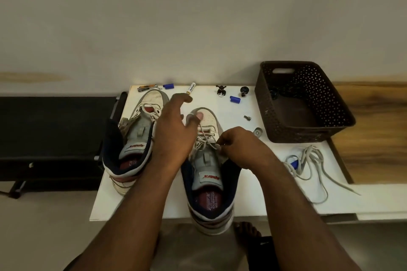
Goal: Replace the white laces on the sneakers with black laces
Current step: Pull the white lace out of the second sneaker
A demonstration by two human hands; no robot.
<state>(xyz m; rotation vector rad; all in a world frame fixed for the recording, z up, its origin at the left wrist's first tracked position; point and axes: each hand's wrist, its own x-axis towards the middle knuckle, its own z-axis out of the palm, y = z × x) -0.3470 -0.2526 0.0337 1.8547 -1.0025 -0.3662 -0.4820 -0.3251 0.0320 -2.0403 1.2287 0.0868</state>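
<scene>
bare table (240, 193) right of sneaker (209, 174), loose lace (308, 160) and basket (308, 134) crowding beyond

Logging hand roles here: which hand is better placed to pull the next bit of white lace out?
Right hand: its fingers already pinch the white lace at the right sneaker. The left hand only rests on the shoe.
</scene>
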